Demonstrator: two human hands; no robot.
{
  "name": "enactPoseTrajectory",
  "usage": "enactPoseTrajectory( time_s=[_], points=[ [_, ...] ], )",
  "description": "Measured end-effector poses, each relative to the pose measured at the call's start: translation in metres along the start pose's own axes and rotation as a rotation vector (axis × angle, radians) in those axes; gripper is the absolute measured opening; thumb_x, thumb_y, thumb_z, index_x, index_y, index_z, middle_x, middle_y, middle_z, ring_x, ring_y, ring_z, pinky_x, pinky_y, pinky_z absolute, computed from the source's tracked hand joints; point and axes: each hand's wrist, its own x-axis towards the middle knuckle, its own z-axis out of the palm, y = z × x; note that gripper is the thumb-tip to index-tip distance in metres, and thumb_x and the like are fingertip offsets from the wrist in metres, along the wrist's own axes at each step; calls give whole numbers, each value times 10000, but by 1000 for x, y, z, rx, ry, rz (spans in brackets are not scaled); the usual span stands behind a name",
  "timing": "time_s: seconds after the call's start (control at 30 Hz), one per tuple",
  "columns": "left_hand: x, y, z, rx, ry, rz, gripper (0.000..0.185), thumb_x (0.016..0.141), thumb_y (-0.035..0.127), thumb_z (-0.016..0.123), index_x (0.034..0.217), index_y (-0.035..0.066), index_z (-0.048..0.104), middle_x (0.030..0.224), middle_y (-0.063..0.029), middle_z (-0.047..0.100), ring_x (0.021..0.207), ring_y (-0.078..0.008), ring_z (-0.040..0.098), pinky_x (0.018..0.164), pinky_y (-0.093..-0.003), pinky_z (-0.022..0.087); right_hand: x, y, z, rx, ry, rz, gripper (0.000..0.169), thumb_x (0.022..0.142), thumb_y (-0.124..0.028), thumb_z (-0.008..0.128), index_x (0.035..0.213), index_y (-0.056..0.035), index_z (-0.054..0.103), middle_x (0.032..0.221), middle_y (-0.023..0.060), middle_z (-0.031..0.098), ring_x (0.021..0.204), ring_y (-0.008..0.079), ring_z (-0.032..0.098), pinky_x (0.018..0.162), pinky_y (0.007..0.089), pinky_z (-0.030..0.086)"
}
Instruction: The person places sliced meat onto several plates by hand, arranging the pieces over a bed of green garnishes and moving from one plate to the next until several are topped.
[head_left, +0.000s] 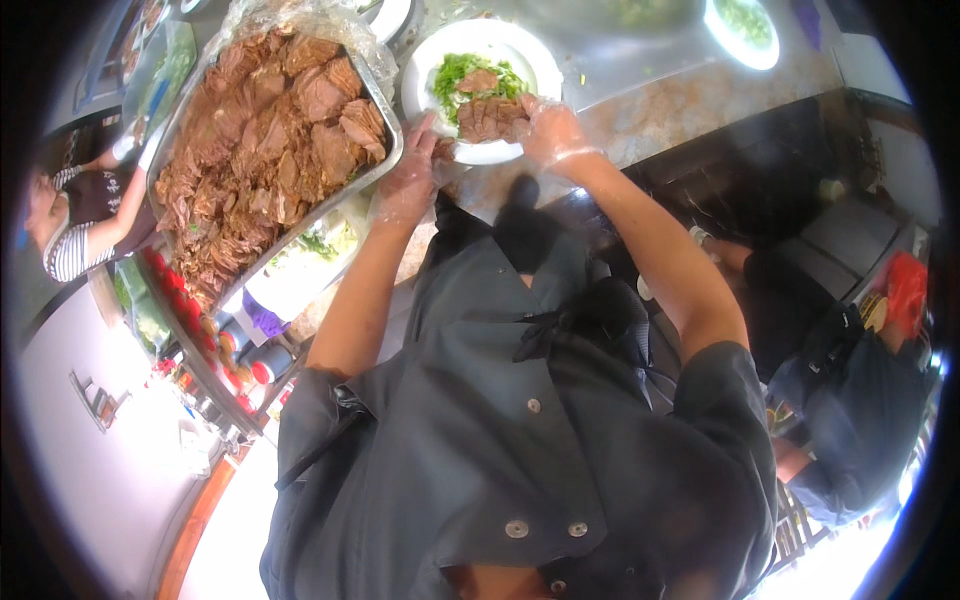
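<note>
A white plate (420, 82) holds chopped greens (450, 71) with a single slice of brown meat (477, 80) on top. A row of overlapping meat slices (487, 120) lies at the plate's near side. My right hand (559, 135), in a clear plastic glove, has its fingers on the right end of that row. My left hand (409, 176), gloved too, is between the plate's left rim and a metal tray (394, 146) heaped with sliced meat (277, 142). A small brown piece of meat (444, 148) shows beside the left hand; whether the fingers hold it is unclear.
Clear plastic film (300, 15) is bunched at the tray's far edge. Another plate of greens (742, 22) stands at far right. Below the tray are greens in a white container (330, 240) and red-lidded jars (270, 365). One person (105, 202) works at left; another (847, 405) is at right.
</note>
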Motion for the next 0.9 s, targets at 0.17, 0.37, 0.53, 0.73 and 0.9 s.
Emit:
enactPoseTrajectory(
  time_s=[0.17, 0.37, 0.53, 0.73, 0.9],
  points=[
    [19, -15, 9, 33, 133, -219, 563, 1081, 403, 457, 1583, 152, 410, 1559, -181, 476, 1443, -359, 424, 1215, -454, 294, -6, 2, 2, 108, 43, 28, 524, 968, -307, 589, 1416, -35, 575, 1230, 316, 660, 1128, 467, 643, 1008, 494, 515],
    [-11, 43, 20, 48, 232, -237, 495, 1022, 374, 590, 1396, 56, 528, 1302, -223, 639, 1171, -392, 625, 1025, -496, 465, 9, 0, -28, -23, 46, 5, 451, 951, -319, 650, 1302, -35, 652, 1102, 290, 708, 1055, 434, 681, 955, 479, 539],
    [-3, 93, 5, -307, 92, -163, 488, 1000, 337, 642, 1356, 16, 551, 1161, -250, 703, 1084, -410, 677, 954, -466, 518, 17, 5, -34, -26, 78, -84, 393, 936, -343, 688, 1216, -68, 712, 1033, 233, 740, 987, 413, 706, 907, 469, 556],
    [0, 98, 4, -376, 108, -231, 467, 997, 294, 653, 1349, 4, 548, 1204, -247, 705, 1102, -395, 689, 954, -462, 521, 22, 3, -50, -122, 58, -174, 402, 936, -361, 702, 1247, -108, 710, 1035, 192, 756, 982, 397, 719, 905, 464, 569],
    [2, 96, 0, -524, 82, -218, 456, 1005, 313, 655, 1336, 17, 551, 1175, -211, 717, 1085, -329, 698, 967, -432, 511, 20, -13, -50, -175, 6, -78, 430, 939, -362, 699, 1302, -133, 687, 1039, 194, 760, 992, 384, 727, 923, 462, 577]
  ],
)
